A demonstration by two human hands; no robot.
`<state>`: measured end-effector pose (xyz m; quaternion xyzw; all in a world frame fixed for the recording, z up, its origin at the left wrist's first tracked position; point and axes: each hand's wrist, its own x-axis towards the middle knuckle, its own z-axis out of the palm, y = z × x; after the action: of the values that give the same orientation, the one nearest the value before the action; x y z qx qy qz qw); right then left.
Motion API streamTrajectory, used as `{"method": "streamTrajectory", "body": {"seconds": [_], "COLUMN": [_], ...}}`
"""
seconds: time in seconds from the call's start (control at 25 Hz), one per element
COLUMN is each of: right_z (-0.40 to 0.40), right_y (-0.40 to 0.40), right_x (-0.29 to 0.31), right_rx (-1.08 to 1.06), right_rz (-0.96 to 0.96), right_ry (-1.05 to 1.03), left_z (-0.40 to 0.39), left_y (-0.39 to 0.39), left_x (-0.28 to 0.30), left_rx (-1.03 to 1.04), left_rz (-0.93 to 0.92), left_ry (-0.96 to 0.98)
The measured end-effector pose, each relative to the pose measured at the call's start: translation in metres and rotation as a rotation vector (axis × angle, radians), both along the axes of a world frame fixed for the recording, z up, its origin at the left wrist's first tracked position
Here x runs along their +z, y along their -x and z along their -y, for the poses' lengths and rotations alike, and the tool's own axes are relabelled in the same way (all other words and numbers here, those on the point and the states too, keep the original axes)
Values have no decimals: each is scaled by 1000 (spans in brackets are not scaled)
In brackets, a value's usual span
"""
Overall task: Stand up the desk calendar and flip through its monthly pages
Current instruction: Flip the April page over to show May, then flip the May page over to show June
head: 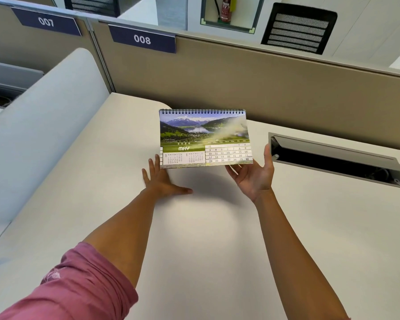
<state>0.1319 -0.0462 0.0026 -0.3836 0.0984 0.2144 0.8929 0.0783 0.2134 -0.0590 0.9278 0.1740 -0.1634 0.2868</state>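
The spiral-bound desk calendar (204,137) stands upright on the white desk (201,239), showing a mountain-lake photo and the page for MAY 2026. My left hand (163,179) lies flat on the desk with fingers spread, its fingertips at the calendar's lower left corner. My right hand (254,174) is palm-up at the lower right corner. Its fingertips reach under the bottom edge and its thumb points up, apart from the page. Neither hand pinches the calendar.
An open cable hatch (337,158) with a raised lid sits in the desk to the right. A tan partition (275,82) labelled 008 runs behind the calendar. A curved white divider (44,125) borders the desk on the left.
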Motion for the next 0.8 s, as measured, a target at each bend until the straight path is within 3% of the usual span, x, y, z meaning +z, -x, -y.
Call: {"method": "streamTrajectory", "body": {"seconds": [0.36,0.8], "right_z": [-20,-29], "right_y": [-30,-48], "right_x": [78,88], "right_rx": [102,-21], "right_rz": [267,290], "right_ry": [-200,-134], "left_z": [-2,-3], "left_y": [-3,-5], "left_x": [-3,-8], "left_rx": [20,34], "left_rz": [-11,0], "left_ry": [-3,-7]}}
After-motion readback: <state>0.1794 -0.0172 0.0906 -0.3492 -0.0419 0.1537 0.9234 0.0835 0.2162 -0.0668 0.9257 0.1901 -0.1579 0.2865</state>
